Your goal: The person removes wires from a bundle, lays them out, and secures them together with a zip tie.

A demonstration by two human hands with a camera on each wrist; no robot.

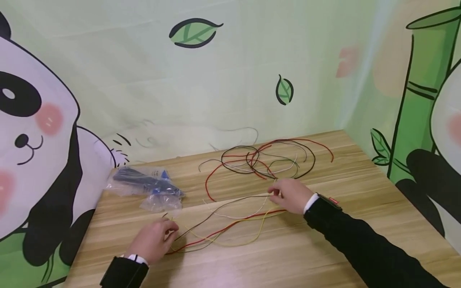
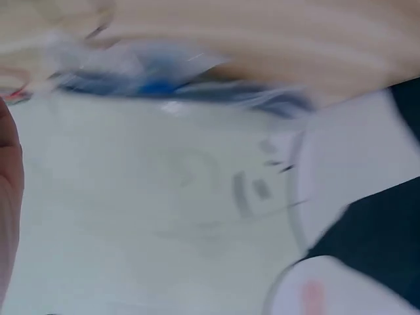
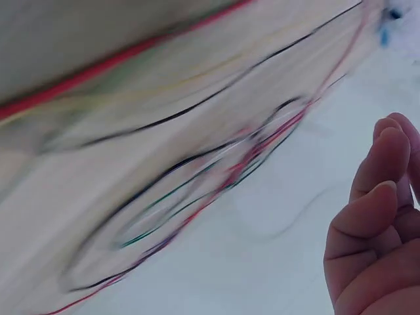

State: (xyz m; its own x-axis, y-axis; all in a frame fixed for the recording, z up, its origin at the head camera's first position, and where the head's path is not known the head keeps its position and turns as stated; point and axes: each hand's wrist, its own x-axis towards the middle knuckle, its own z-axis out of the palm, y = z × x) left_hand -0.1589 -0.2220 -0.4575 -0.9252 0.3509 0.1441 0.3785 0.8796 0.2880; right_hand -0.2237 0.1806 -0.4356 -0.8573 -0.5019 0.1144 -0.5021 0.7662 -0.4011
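Note:
Thin wires lie stretched between my two hands: a red wire (image 1: 230, 227), a black wire (image 1: 212, 213) and a yellow wire (image 1: 248, 242), with a white one beside them. At the left ends of these wires, my left hand (image 1: 149, 241) pinches thumb and finger together; short yellow and dark ends stick up by its fingertips. The right hand (image 1: 289, 196) has bent fingers at the yellow wire, whose line runs past the fingertips. In the right wrist view its fingers (image 3: 387, 147) are curled, and the wire is too faint there to see. The left wrist view is blurred.
Behind the right hand lies a loose tangle of red, black, white and green wires (image 1: 252, 160). A clear plastic bag (image 1: 147, 186) with dark blue items sits at the table's back left. The wooden table (image 1: 360, 192) backs onto a cloth printed with pandas.

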